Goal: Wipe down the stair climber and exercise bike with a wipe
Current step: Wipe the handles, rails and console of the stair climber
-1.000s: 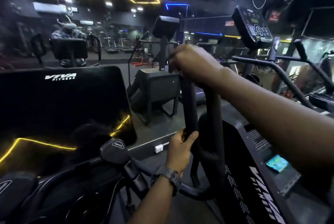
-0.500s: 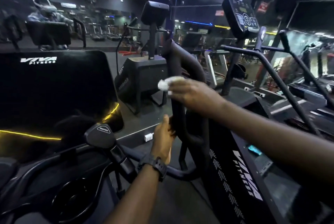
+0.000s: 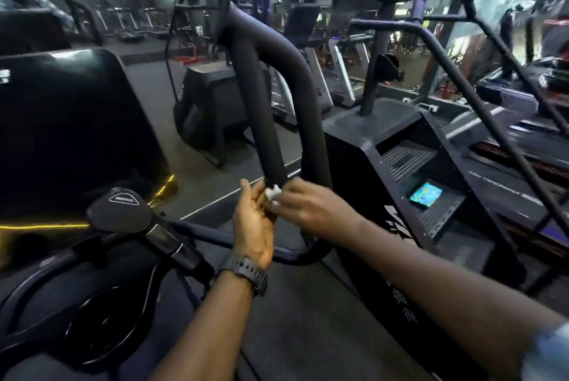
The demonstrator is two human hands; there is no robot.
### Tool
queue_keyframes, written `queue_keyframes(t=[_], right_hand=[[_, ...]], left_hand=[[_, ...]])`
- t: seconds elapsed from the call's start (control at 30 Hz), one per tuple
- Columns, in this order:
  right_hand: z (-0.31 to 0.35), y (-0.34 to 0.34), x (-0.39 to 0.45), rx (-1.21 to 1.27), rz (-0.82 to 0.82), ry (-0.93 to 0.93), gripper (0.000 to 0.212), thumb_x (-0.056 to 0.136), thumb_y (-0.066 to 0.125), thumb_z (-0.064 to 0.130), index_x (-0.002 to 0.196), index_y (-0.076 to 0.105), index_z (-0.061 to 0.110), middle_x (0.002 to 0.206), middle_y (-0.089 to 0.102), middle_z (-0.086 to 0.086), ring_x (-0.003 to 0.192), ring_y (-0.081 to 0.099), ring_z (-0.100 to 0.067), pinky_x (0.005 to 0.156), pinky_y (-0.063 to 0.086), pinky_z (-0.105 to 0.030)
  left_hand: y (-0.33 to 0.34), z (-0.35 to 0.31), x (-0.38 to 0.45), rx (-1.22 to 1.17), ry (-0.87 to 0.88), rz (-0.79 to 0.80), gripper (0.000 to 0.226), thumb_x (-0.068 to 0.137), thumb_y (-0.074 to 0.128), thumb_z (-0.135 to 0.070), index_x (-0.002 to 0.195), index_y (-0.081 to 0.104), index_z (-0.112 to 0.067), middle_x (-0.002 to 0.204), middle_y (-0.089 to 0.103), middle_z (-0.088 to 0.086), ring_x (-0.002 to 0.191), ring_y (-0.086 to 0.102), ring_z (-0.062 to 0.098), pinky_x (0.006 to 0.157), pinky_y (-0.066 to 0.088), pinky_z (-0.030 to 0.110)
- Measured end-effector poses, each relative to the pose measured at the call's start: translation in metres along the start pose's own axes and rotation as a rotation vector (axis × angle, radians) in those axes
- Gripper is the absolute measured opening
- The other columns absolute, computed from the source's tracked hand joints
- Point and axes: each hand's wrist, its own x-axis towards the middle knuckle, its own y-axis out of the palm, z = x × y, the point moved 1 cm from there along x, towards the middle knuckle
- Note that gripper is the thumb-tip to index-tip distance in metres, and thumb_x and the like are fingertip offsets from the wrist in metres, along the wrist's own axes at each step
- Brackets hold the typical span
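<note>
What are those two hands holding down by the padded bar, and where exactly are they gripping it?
A small white wipe, pinched between the right hand and left hand, at the padded handrail's lower end. Which part of the wipe is hidden.

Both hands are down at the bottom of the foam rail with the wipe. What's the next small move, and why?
Probably settle the wipe into the right hand and start on the rear rail. Both hands, the left hand too, meet on the wipe at the front rail's lower end.
</note>
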Motion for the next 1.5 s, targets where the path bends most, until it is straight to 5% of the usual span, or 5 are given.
queue_keyframes(t=[0.67,1.03,1.2,1.37,1.5], right_hand=[[0.011,0.053,-0.119,0.154,-0.242,0.703,0.018,0.094,0.062,0.009,0.110,0.072,0.007,0.105,0.067,-0.007,0.093,0.061,-0.022,0.080,0.050,-0.024],[-0.006,0.040,-0.089,0.452,-0.612,1.172,0.025,0.093,0.064,0.010,0.118,0.069,0.010,0.112,0.071,0.001,0.102,0.065,0.000,0.086,0.049,-0.012],[0.047,0.060,-0.117,0.519,-0.491,1.380,0.034,0.092,0.065,0.007,0.124,0.066,0.017,0.103,0.067,0.020,0.094,0.066,0.005,0.076,0.047,-0.007],[0.002,0.046,-0.072,0.376,-0.639,1.140,0.027,0.090,0.067,0.004,0.116,0.071,0.009,0.112,0.069,0.003,0.104,0.065,-0.004,0.088,0.051,-0.017],[0.028,0.052,-0.096,0.274,-0.474,1.027,0.019,0.086,0.073,0.006,0.104,0.076,0.008,0.091,0.065,-0.005,0.084,0.062,-0.017,0.069,0.053,-0.030]], left_hand=[[0.009,0.087,-0.003,0.348,0.052,0.256,0.050,0.090,0.044,-0.048,0.125,0.061,-0.017,0.126,0.069,-0.002,0.121,0.062,0.007,0.096,0.050,0.018],[0.007,0.093,0.016,0.474,0.010,0.194,0.025,0.104,0.048,-0.025,0.115,0.067,-0.015,0.119,0.072,0.005,0.118,0.065,0.016,0.105,0.048,0.031],[0.007,0.091,0.019,0.581,0.053,0.191,0.016,0.101,0.056,-0.023,0.105,0.071,-0.019,0.106,0.076,-0.001,0.109,0.069,0.013,0.103,0.050,0.038],[0.004,0.094,0.027,0.586,0.001,0.241,0.023,0.091,0.058,-0.018,0.109,0.070,-0.026,0.114,0.074,0.002,0.114,0.067,0.018,0.102,0.050,0.035],[0.002,0.093,0.027,0.534,-0.008,0.272,0.035,0.096,0.048,0.001,0.111,0.071,-0.022,0.114,0.074,0.003,0.114,0.066,0.021,0.097,0.051,0.032]])
